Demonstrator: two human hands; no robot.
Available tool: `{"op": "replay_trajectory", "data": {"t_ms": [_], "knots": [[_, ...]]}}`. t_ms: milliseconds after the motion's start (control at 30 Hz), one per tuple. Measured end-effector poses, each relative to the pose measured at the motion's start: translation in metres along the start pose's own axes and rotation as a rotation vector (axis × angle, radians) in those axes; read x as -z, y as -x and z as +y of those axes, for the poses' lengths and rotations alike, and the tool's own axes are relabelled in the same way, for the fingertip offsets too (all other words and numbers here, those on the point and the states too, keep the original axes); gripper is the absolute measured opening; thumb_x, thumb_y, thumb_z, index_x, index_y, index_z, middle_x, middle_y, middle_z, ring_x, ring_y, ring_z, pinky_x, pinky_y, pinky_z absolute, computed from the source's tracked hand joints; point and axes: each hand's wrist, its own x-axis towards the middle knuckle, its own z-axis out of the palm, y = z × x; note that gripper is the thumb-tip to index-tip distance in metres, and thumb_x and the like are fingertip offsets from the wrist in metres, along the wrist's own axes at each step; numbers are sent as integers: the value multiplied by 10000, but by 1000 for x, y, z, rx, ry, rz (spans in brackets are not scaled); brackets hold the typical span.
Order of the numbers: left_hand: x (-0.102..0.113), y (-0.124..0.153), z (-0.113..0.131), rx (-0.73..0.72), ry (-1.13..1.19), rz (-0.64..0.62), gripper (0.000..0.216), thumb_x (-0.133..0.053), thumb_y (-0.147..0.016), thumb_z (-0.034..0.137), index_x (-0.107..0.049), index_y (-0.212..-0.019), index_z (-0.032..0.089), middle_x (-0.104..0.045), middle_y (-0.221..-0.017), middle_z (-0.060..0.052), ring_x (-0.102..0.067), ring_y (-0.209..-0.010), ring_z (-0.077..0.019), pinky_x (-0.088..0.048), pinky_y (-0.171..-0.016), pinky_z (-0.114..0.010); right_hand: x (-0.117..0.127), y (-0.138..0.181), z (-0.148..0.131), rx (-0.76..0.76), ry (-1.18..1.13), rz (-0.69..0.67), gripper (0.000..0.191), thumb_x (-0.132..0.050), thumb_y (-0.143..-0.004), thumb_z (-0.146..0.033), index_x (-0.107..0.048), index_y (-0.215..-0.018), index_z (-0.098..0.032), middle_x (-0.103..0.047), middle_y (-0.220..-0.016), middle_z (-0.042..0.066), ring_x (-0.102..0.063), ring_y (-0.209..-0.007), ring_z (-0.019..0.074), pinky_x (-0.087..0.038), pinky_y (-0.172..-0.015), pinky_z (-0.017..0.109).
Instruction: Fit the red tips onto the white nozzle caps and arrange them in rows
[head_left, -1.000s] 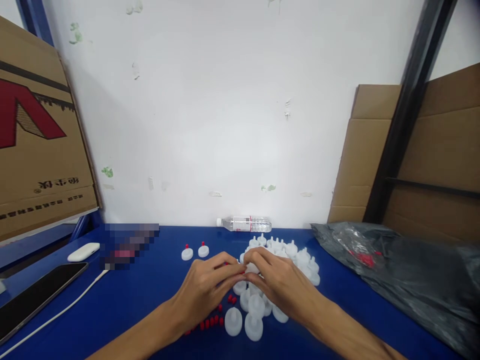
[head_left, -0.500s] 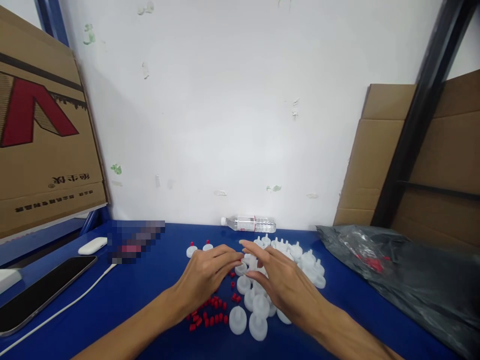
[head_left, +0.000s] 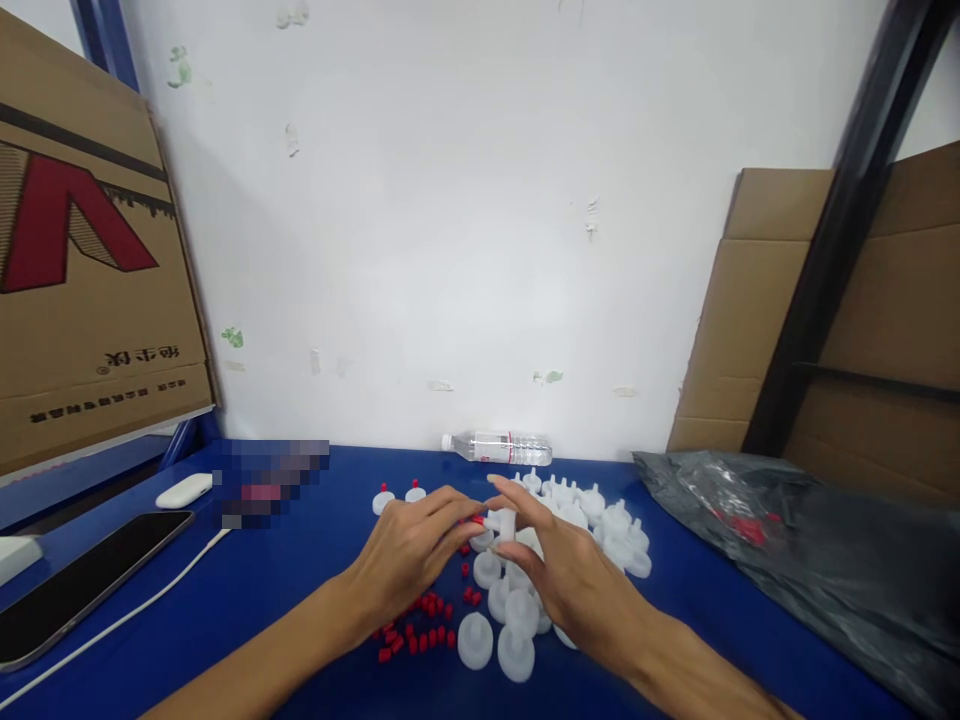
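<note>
My right hand [head_left: 570, 575] pinches a white plastic cap [head_left: 504, 522] by its disc, spout pointing left. My left hand [head_left: 409, 555] meets it from the left, its fingertips closed on a small red plug [head_left: 477, 520] at the spout's tip. Both hands hover over a pile of white caps [head_left: 600, 520] on the blue table [head_left: 300, 580]. Several loose red plugs [head_left: 420, 630] lie under my left wrist. Two caps with red plugs fitted [head_left: 397, 496] stand apart to the left.
A clear water bottle [head_left: 496, 447] lies by the white wall. A phone [head_left: 75, 585], a white cable and a white case [head_left: 184, 489] sit at the left. A grey plastic bag [head_left: 795, 540] covers the right side. Cardboard boxes stand on both sides.
My right hand has lifted a white cap out of the pile and turned it sideways. My left hand has brought a red plug up to its spout.
</note>
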Motion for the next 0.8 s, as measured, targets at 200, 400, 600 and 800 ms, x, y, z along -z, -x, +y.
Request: {"op": "replay_trajectory", "data": {"t_ms": [200,400,600,800], "knots": [[3,2,5,-59,-118,-59,237,-392,-1064,187,-587,-930,173,-639,-792,-22,-566,-566,-125,-338,-467,-249,1,1,-10,37,-10,62,614,-438,-1064,-264,-156,-1602,-348,-646,-1377,88,-695,-1160,209,-611,-943,364],[3,5,8,-79,15,-70,195,-406,-1017,81,-581,-968,153,-639,-830,-49,-518,-573,-129,-318,-481,-268,3,1,-12,90,-33,41,625,-437,-1032,-120,-225,-1583,-324,-635,-1396,72,-662,-1215,192,-604,-966,324],[1,9,12,-31,125,-91,268,-358,-947,7,-574,-991,161,-587,-778,-22,-455,-550,-127,-321,-494,-262,0,4,-12,114,-111,10,717,-448,-968,-7,-235,-1573,-329,-624,-1402,47,-627,-1253,171,-584,-1000,306],[5,5,9,-17,143,-124,250,-372,-1016,94,-615,-1005,152,-606,-804,-31,-496,-591,-127,-330,-509,-260,-1,5,-8,117,-105,-9,672,-435,-1004,-38,-230,-1578,-321,-590,-1441,52,-599,-1286,163,-578,-1013,308]]}}
